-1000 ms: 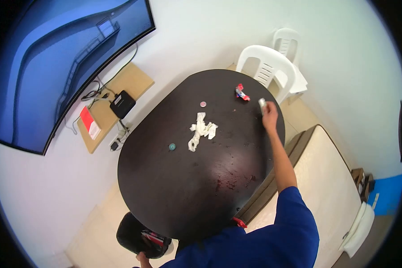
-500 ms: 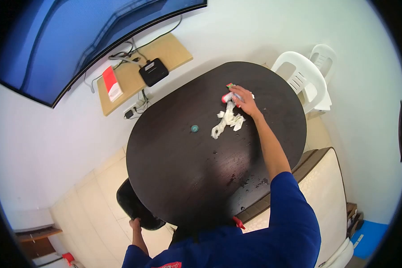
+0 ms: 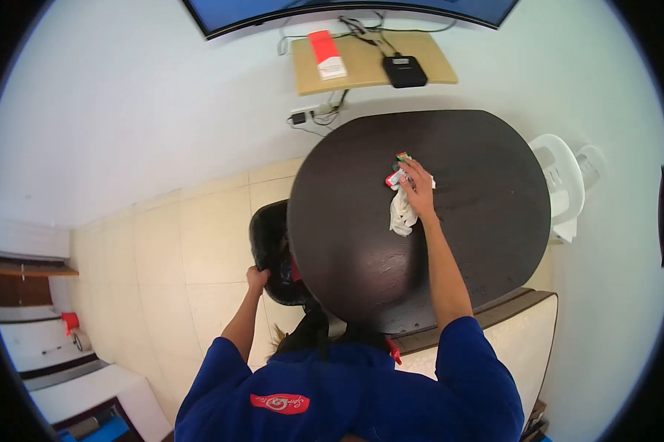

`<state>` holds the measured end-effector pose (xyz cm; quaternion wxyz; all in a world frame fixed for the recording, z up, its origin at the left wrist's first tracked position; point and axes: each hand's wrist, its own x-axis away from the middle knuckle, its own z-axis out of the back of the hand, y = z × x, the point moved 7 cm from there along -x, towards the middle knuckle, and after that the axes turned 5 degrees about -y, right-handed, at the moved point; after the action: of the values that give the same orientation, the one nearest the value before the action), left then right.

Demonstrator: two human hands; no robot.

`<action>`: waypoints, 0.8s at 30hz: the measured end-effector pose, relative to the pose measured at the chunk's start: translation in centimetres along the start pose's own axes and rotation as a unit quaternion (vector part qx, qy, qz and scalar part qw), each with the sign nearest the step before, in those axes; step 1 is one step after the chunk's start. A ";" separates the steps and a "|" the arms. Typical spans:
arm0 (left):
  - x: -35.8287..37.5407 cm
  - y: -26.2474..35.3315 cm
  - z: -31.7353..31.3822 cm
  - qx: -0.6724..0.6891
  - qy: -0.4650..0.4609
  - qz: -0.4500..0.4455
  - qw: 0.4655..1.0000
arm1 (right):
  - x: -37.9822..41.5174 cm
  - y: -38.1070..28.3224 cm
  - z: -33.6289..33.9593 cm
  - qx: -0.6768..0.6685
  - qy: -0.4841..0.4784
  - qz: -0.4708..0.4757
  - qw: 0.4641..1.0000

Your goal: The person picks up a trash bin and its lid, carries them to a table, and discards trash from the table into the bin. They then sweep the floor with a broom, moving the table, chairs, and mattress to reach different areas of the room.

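My right hand point(image 3: 418, 188) reaches across the dark oval table point(image 3: 487, 214), its fingers curled over a small heap of litter. At the fingertips are a red-and-white wrapper point(image 3: 395, 179) and a small green-and-red piece point(image 3: 402, 156). Crumpled white tissue point(image 3: 402, 216) trails from under the palm towards me. Part of the heap is hidden by the hand. Down at the left, my left hand point(image 3: 257, 278) grips the rim of a black bin point(image 3: 267, 221), which stands against the table's left edge with some dark and red contents inside.
A wooden wall shelf point(image 3: 369, 77) beyond the table carries a red-and-white box point(image 3: 327, 55) and a black device point(image 3: 405, 71) with cables. White plastic chairs point(image 3: 560, 177) stand at the right. A cream padded seat point(image 3: 509, 346) borders the near right side. Water drops mark the tabletop.
My view has turned and shifted, bringing more of the floor and bin into sight. The right hand has drawn the litter closer together; the small teal cap no longer lies apart on the table.
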<state>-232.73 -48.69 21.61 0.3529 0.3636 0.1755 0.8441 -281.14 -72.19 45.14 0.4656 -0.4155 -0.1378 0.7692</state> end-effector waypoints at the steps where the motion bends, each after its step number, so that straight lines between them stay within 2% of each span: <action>1: -0.9 -0.6 -0.1 0.013 0.011 -0.019 1.000 | -0.2 -1.7 -1.8 -0.008 -0.003 0.016 1.000; 2: 0.7 0.9 1.0 0.032 -0.008 -0.014 0.999 | 0.3 -3.5 -3.3 -0.013 -0.003 0.030 0.999; 7: -0.8 -1.8 2.2 -0.018 0.036 -0.039 0.998 | 2.6 -14.4 -13.7 -0.049 -0.068 0.015 0.996; 10: 0.9 -1.8 4.6 0.004 0.013 -0.033 0.999 | 5.6 -21.7 -19.0 -0.040 -0.073 0.021 0.996; 11: 1.4 -2.1 5.2 0.022 0.015 -0.030 0.999 | 6.5 -24.0 -20.6 -0.021 -0.084 0.011 0.996; 12: 1.8 -2.6 6.0 0.038 0.015 -0.029 0.999 | 7.3 -26.0 -22.1 -0.058 -0.078 0.010 0.995; 13: 2.1 -2.8 6.7 0.054 0.016 -0.029 0.998 | 7.7 -27.9 -23.1 -0.088 -0.123 -0.006 0.989; 15: 3.9 -1.4 8.4 0.064 -0.006 -0.019 0.998 | 10.5 -28.5 -27.8 -0.107 -0.143 -0.054 0.983; 16: 4.6 -1.1 9.1 0.069 -0.014 -0.011 0.997 | 11.0 -28.9 -28.1 -0.173 -0.184 -0.112 0.961; 18: 3.9 -2.8 8.9 0.078 0.008 -0.027 0.997 | 11.4 -29.0 -28.2 -0.249 -0.172 -0.122 0.945; 21: 3.9 -3.9 8.7 0.057 0.031 -0.025 0.998 | 11.1 -28.2 -26.2 -0.328 -0.220 -0.182 0.900; 24: 4.7 -2.9 8.6 0.027 0.042 -0.041 0.998 | 8.2 -27.0 -20.8 -0.366 -0.201 -0.151 0.896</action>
<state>-227.32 -42.98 28.15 0.3700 0.3296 0.2278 0.8382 -250.69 -54.72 44.28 0.3537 -0.3670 -0.5611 0.6522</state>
